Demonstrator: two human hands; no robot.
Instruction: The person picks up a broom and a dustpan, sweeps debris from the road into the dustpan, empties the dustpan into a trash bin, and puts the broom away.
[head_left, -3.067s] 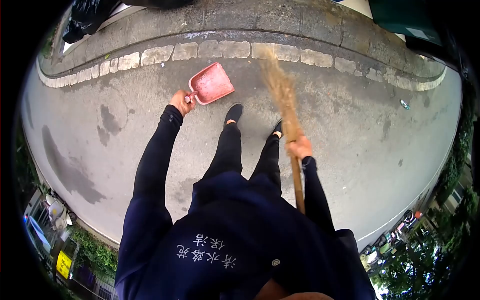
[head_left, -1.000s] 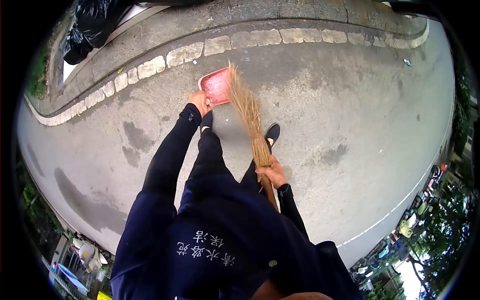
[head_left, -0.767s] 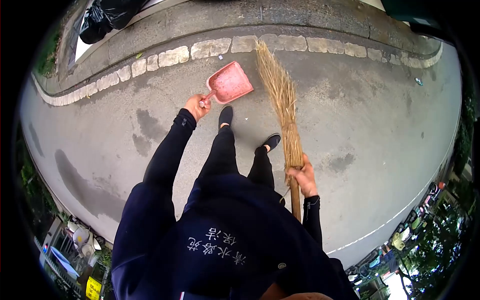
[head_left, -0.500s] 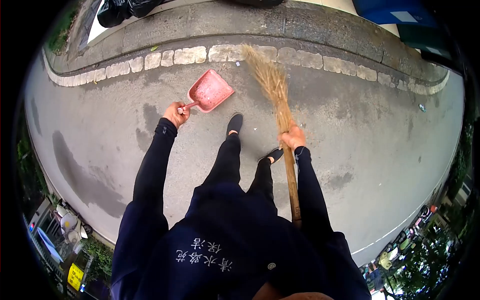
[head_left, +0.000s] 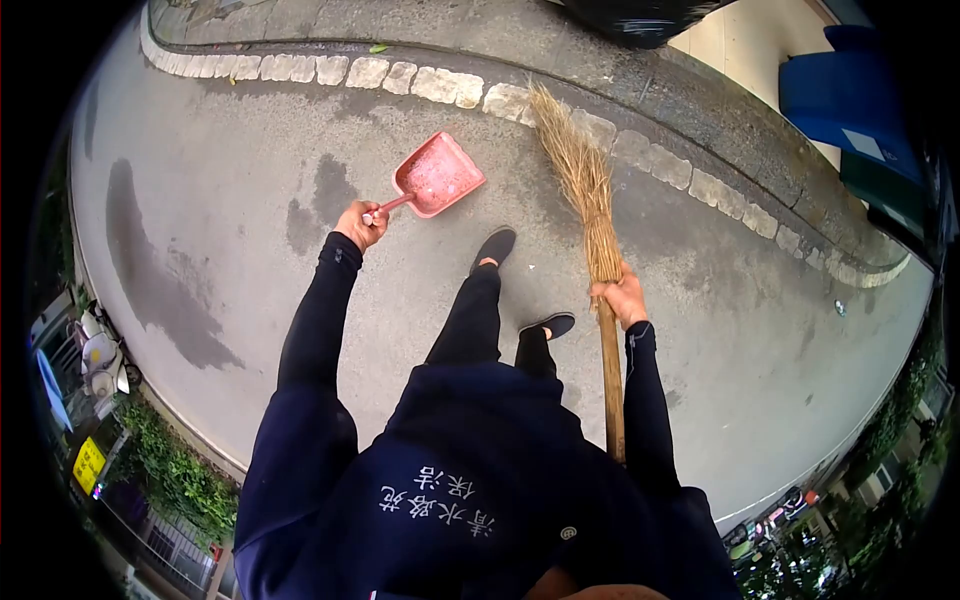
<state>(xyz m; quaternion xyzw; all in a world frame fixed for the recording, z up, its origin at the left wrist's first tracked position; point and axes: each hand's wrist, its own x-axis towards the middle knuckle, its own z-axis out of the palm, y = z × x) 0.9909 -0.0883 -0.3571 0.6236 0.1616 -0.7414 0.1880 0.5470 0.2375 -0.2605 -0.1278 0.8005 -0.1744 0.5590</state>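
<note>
In the head view, my left hand (head_left: 362, 226) is closed around the short handle of a pink dustpan (head_left: 438, 175). The pan's open edge points away to the right, and small specks show on its inside. On the other side, my right hand (head_left: 622, 298) grips a straw broom (head_left: 597, 225) low on its wooden handle, just below the bound straw. The bristles fan out ahead towards the pale kerb stones, and the handle's end runs back beside my right forearm. I cannot tell whether the bristles touch the ground.
A row of pale kerb stones (head_left: 440, 85) borders the grey pavement (head_left: 480, 30) ahead. A black plastic bag (head_left: 640, 20) and blue bin (head_left: 840, 95) stand at the upper right. A small piece of litter (head_left: 840, 308) lies on the road to the right. Parked scooters (head_left: 100, 355) stand at far left.
The view has turned, so the kerb now slants down to the right and the blue bin shows more. Both hands keep their holds; the broom appears farther right. My feet have shifted.
</note>
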